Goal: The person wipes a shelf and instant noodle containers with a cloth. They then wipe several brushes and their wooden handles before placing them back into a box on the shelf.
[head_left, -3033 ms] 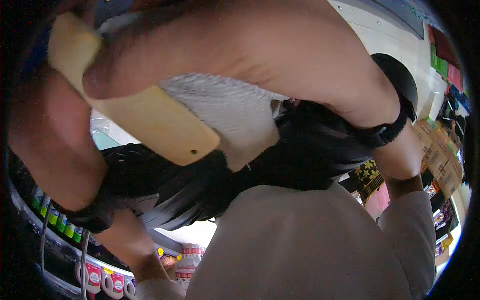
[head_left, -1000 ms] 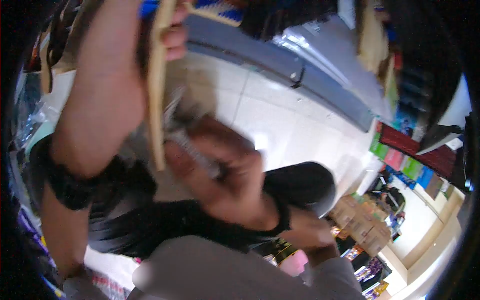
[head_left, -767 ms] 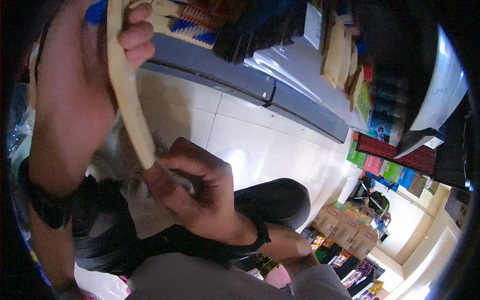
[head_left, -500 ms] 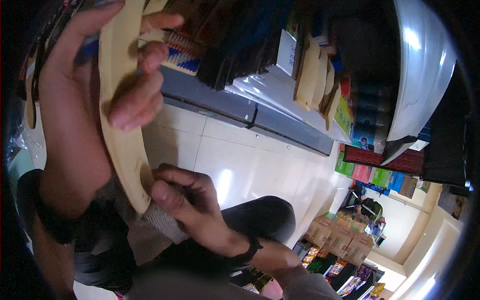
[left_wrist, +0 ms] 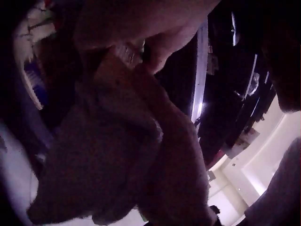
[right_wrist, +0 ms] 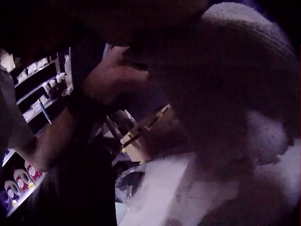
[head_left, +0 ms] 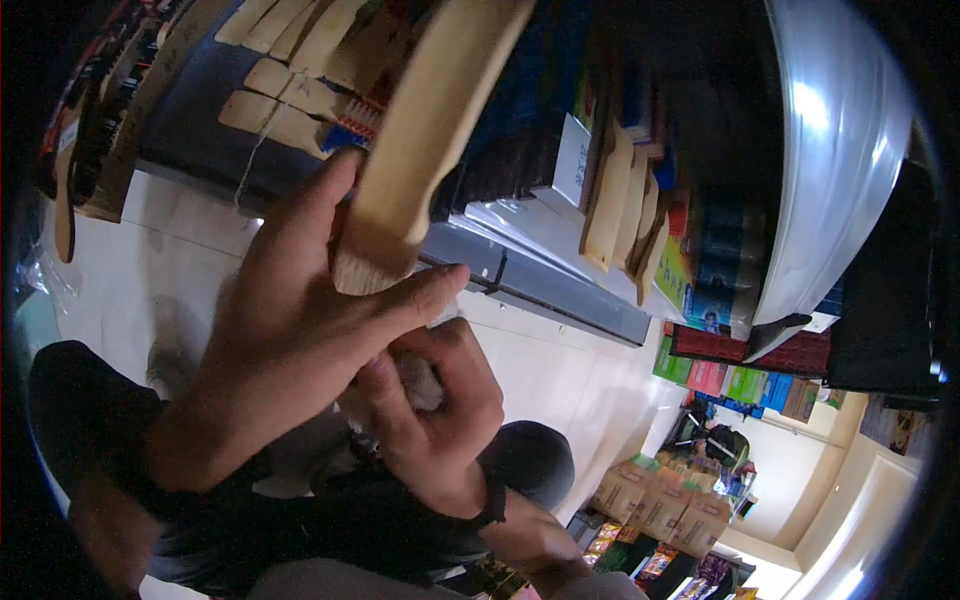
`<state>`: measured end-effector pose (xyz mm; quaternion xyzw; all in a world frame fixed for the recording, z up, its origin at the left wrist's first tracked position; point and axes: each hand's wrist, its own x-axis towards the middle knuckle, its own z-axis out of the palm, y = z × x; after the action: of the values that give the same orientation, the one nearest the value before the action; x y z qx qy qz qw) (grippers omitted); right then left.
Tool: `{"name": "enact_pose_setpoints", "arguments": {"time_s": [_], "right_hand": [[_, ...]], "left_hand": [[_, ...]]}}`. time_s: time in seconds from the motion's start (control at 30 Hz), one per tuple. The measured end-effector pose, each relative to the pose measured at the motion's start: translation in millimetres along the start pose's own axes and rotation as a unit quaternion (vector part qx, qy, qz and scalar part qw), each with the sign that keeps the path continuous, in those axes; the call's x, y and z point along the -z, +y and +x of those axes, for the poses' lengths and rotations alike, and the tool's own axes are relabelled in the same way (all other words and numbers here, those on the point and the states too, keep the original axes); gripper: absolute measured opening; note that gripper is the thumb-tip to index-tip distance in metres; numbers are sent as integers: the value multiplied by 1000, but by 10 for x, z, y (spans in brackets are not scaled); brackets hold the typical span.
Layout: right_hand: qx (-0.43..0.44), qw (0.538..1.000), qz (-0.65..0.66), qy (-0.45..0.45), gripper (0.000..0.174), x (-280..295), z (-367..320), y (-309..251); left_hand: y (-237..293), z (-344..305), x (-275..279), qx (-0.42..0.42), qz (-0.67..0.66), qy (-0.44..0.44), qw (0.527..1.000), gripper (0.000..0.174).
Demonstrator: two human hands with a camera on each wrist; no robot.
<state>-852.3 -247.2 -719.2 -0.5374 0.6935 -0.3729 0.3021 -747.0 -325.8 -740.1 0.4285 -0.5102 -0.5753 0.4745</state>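
A long pale wooden piece slants up from my left hand, which grips its lower end between thumb and fingers in the head view. Just below and to the right, my right hand has its fingers curled round a bunched grey cloth. In the dark left wrist view the cloth hangs below the wooden piece, near both hands. The right wrist view shows the cloth large and close, with my left hand beyond it.
Wooden-handled brushes lie on a dark shelf at the upper left. More wooden pieces stand by white boxes. Cardboard boxes are stacked at the lower right. Tiled floor and dark-trousered knees lie below the hands.
Both hands have moved right in the head view. The wooden piece now tilts up to the right, and my left hand holds it at its lower end; earlier its fingers wrapped it higher up.
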Motion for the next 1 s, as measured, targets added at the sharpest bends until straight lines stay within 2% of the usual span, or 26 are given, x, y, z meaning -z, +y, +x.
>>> {"name": "enact_pose_setpoints", "arguments": {"time_s": [0.03, 0.07, 0.1, 0.13, 0.17, 0.2, 0.27, 0.3, 0.33, 0.4, 0.43, 0.47, 0.53, 0.57, 0.6, 0.67, 0.7, 0.73, 0.8, 0.83, 0.87, 0.93, 1.0], "right_hand": [[65, 998, -5, -17, 21, 3, 8, 31], [129, 991, -10, -33, 26, 0, 6, 41], [132, 991, -9, -34, 26, -19, -17, 36], [79, 995, 55, -37, 30, -48, -53, 33], [25, 992, 118, -40, 34, -70, -71, 29], [26, 992, 119, -42, 34, -78, -52, 10], [-134, 940, 297, -106, 38, -56, 19, -36], [-175, 909, 347, -151, 36, -32, 46, -17], [-173, 909, 348, -152, 36, -7, 61, -10], [-238, 858, 408, -200, 35, 37, 68, -1], [-235, 853, 421, -202, 31, 51, 48, 6], [-235, 852, 421, -203, 31, 72, 45, 0], [-151, 885, 373, -233, 28, 102, 35, -12], [-145, 889, 374, -221, 26, 102, 21, -43], [-143, 889, 374, -222, 26, 108, 7, -55], [-144, 904, 371, -155, 29, 132, -36, -79], [-203, 884, 409, -98, 32, 149, -58, -120], [-152, 899, 409, -45, 30, 117, -34, -140], [-109, 947, 300, 26, 27, 188, -21, 58], [-116, 946, 295, 68, 24, 210, -6, 72], [-115, 946, 296, 68, 24, 232, 42, 33], [-150, 908, 376, 109, 25, 290, 144, -80], [-132, 905, 391, 106, 27, 342, 172, -16]], "left_hand": [[-6, -42, -35, 36, -19, 35, 999, 41], [74, 0, 20, 34, -19, 38, 999, 41], [212, 65, 127, 131, -74, -12, 989, 42], [294, 104, 182, 226, -127, -62, 964, 43], [301, 103, 130, 218, -186, -40, 957, 39], [280, 88, 115, 216, -185, -37, 958, 39], [284, 97, 83, 174, -301, -7, 937, 40], [299, 95, 90, 180, -269, -22, 946, 46], [321, 103, 90, 178, -269, -21, 946, 46], [354, 115, 97, 169, -274, -75, 944, 53], [380, 121, 118, 169, -240, -110, 950, 63], [389, 132, 116, 169, -239, -109, 950, 63], [397, 146, 114, 128, -207, -158, 957, 69], [381, 177, 108, 63, -164, -183, 967, 70], [384, 179, 104, 61, -164, -182, 968, 70], [403, 172, 90, 131, -146, -207, 958, 67], [435, 174, 117, 169, -190, -235, 938, 65], [376, 128, 80, 168, -190, -237, 938, 65], [173, 10, -83, -42, -74, -200, 976, 71], [102, -14, -152, -64, -74, -204, 974, 79], [149, -13, -167, -64, -73, -204, 974, 79], [263, -2, -172, 39, -105, -234, 966, 82], [179, 15, -199, 6, -103, -228, 968, 77]]}}
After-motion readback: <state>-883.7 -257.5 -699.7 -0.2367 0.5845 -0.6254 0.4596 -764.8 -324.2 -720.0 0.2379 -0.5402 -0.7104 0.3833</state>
